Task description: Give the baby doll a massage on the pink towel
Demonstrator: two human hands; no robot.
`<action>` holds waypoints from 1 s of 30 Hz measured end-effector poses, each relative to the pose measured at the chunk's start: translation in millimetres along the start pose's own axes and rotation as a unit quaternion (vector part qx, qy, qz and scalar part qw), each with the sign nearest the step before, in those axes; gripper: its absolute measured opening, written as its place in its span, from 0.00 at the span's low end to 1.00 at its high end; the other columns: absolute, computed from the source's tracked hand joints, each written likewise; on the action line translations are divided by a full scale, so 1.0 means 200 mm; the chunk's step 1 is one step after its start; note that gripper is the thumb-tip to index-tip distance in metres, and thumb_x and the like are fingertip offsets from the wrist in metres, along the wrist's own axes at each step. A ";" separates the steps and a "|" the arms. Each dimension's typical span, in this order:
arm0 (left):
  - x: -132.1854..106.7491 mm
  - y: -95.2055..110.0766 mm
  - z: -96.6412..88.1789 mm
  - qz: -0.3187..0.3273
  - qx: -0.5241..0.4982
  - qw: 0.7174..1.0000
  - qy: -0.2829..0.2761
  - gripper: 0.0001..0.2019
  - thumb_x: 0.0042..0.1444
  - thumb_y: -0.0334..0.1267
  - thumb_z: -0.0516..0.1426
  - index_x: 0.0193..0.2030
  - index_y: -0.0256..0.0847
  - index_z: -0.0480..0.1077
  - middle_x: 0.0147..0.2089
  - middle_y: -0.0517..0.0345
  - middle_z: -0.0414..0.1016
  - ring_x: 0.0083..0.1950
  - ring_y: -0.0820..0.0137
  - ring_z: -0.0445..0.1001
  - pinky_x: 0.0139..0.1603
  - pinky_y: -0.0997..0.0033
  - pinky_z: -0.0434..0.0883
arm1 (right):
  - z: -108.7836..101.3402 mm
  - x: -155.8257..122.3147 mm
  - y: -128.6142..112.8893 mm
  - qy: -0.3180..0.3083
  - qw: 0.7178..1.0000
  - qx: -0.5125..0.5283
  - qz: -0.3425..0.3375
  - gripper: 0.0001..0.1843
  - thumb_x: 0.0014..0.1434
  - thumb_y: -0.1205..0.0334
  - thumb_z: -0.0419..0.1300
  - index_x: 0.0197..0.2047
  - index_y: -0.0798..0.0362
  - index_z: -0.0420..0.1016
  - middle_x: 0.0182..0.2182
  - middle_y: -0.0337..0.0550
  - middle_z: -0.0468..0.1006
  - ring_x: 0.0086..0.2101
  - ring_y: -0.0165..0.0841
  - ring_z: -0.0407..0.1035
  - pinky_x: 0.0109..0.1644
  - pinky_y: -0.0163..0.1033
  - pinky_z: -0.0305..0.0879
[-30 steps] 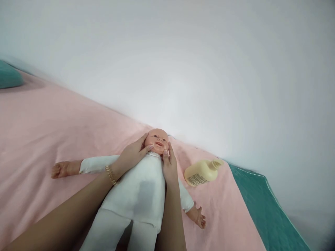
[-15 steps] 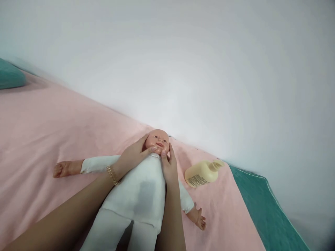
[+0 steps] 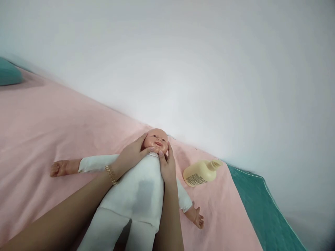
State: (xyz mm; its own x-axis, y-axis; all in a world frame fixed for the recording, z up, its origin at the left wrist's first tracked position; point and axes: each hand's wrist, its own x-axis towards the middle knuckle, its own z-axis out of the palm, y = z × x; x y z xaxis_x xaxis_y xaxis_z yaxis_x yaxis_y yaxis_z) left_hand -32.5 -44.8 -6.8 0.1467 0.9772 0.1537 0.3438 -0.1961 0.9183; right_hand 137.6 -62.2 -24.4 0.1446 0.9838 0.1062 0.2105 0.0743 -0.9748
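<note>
A baby doll (image 3: 138,195) in a white suit lies on its back on a pink blanket (image 3: 39,125), arms spread. My left hand (image 3: 131,156), with a gold bracelet at the wrist, cups the left side of the doll's head (image 3: 156,140), fingers curved against the cheek and chin. My right hand (image 3: 167,167) rests on the doll's chest with thumb and fingers touching the chin and right cheek. Both hands lie against the face with fingers extended, gripping nothing.
A cream lotion bottle (image 3: 200,173) lies on its side on the blanket to the right of the doll. A teal sheet (image 3: 261,209) shows at the right, a teal cushion (image 3: 7,72) at far left. A white wall (image 3: 183,62) runs behind.
My fingertips have slid slightly along the doll's chin and cheeks. The view shifted a little; doll and bottle lie where they were.
</note>
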 end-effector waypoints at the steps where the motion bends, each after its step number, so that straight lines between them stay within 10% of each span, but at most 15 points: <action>1: 0.00 -0.01 0.00 0.003 0.009 1.000 0.000 0.34 0.59 0.56 0.53 0.70 0.49 0.56 0.65 0.54 0.69 0.62 0.53 0.71 0.58 0.57 0.68 | 0.00 0.00 0.00 -0.002 1.000 0.001 0.001 0.42 0.60 0.42 0.61 0.71 0.50 0.55 0.66 0.46 0.63 0.64 0.42 0.61 0.67 0.49 0.58; 16: 0.01 -0.05 0.01 -0.008 0.062 0.998 0.008 0.34 0.67 0.54 0.38 0.73 0.37 0.52 0.72 0.51 0.57 0.71 0.57 0.59 0.69 0.58 0.57 | -0.02 0.02 0.06 0.005 0.999 0.026 -0.026 0.40 0.63 0.34 0.50 0.70 0.50 0.58 0.68 0.44 0.59 0.67 0.39 0.54 0.69 0.49 0.54; 30: 0.00 -0.02 -0.01 -0.008 0.011 1.000 -0.010 0.42 0.53 0.60 0.57 0.72 0.44 0.54 0.66 0.48 0.68 0.61 0.48 0.71 0.56 0.54 0.71 | 0.01 -0.01 -0.03 -0.002 1.000 0.009 0.018 0.47 0.56 0.44 0.66 0.72 0.50 0.52 0.66 0.46 0.63 0.62 0.44 0.64 0.64 0.48 0.64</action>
State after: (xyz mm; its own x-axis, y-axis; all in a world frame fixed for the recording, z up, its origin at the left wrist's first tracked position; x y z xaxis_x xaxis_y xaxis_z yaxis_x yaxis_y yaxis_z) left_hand -35.0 -44.8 -10.3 0.1586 0.9786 0.1314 0.3662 -0.1819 0.9126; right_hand 133.8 -64.9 -19.4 0.1488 0.9864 0.0703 0.1876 0.0417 -0.9814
